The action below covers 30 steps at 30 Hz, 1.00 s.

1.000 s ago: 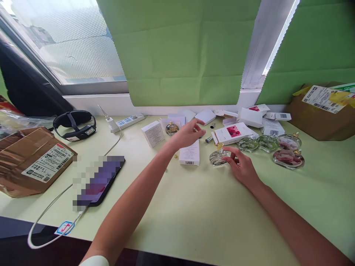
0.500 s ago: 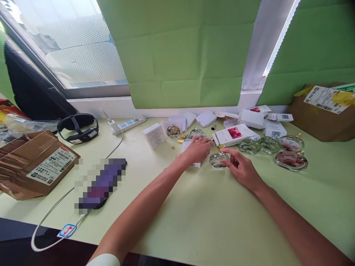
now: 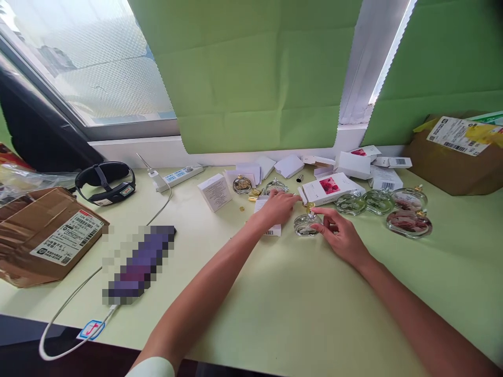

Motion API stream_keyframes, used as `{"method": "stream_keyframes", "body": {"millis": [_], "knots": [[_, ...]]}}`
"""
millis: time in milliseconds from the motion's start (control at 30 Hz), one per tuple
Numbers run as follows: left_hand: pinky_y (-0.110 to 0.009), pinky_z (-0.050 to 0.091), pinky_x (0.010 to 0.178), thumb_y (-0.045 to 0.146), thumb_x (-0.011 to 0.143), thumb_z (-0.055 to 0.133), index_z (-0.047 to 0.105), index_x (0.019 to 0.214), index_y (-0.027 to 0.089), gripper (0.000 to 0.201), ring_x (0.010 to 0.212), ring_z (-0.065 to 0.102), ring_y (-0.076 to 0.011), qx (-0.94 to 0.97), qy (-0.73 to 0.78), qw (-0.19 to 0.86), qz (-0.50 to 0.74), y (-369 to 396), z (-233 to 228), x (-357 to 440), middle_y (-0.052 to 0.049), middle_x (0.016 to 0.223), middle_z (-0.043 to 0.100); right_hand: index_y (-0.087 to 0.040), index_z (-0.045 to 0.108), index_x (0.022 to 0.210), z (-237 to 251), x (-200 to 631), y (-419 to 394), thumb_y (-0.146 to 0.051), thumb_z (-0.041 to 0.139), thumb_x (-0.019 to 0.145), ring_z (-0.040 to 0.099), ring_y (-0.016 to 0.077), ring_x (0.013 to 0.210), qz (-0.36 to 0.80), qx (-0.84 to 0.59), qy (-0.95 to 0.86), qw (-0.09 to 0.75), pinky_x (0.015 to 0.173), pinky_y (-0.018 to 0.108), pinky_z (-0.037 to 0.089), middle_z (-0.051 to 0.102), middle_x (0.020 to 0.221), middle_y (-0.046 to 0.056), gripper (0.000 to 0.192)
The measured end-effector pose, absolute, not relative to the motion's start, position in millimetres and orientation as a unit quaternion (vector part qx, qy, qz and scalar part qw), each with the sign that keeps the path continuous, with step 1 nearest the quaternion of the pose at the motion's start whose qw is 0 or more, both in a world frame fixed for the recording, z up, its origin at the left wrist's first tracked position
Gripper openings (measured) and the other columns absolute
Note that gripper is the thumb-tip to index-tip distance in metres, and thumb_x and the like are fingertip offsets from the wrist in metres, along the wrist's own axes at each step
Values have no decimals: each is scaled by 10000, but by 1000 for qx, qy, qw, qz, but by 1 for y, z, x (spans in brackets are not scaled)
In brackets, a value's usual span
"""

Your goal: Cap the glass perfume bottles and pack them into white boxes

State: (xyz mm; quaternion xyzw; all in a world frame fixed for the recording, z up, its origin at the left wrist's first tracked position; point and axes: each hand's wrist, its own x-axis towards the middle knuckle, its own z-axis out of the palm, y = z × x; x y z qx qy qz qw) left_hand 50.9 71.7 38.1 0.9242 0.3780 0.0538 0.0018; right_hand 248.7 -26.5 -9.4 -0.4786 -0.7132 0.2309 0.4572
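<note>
My right hand point(image 3: 341, 234) is closed at the right side of a clear oval glass perfume bottle point(image 3: 304, 226), thumb on the glass and fingers by its neck. The bottle stands on the table. My left hand point(image 3: 278, 208) reaches over a small white box point(image 3: 272, 230), its fingers drawn together and bent down; whatever lies between the fingertips is hidden. Just beyond the left hand stands another perfume bottle point(image 3: 275, 185), partly covered. A flat white box with a red flower picture point(image 3: 329, 185) lies right of the left fingertips.
Several filled perfume bottles point(image 3: 408, 224) stand at the right. White cartons point(image 3: 356, 165) lie along the back wall. A small dark-silver cap point(image 3: 299, 178) lies behind. Cardboard boxes point(image 3: 451, 167) flank both sides. A phone point(image 3: 141, 262) with a white cable, a headset point(image 3: 105, 183) and a power strip point(image 3: 178, 178) are left.
The view has shifted slightly. The silver piece seen before at my left fingertips is no longer visible there. My right hand stays at the perfume bottle.
</note>
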Motion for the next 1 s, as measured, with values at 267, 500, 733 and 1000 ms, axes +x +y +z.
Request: {"method": "stream_keyframes", "body": {"millis": [267,500,733,1000], "knots": [[-415,387,1005,131,974,298,394,1447,225,491,1285,537,-270,914,397,41,67,70,53,50,-85,1464,522,-316,612,1271,-12,246,-24,-314,604,953,425,127,623,193,-440,-735,480,600,258,450,552,838,-23,318],[-409,383,964,97,927,367,466,1390,212,487,1145,610,-275,926,373,47,27,73,34,53,-99,1296,643,-310,635,1255,-13,242,-25,-300,599,954,422,122,586,174,-450,-725,492,570,249,451,468,741,-39,303],[-393,343,938,37,897,372,549,1283,228,465,980,660,-223,924,371,65,65,78,35,51,-53,1100,726,-327,628,1241,-13,240,-27,-267,570,964,448,112,585,170,-441,-729,495,549,242,463,659,1009,7,289],[-402,314,981,59,905,431,621,1171,243,375,878,662,-185,918,372,79,112,79,28,49,-9,941,745,-323,600,1286,-15,243,-26,-339,565,971,472,121,586,143,-444,-747,475,621,280,498,683,1049,23,317]]}}
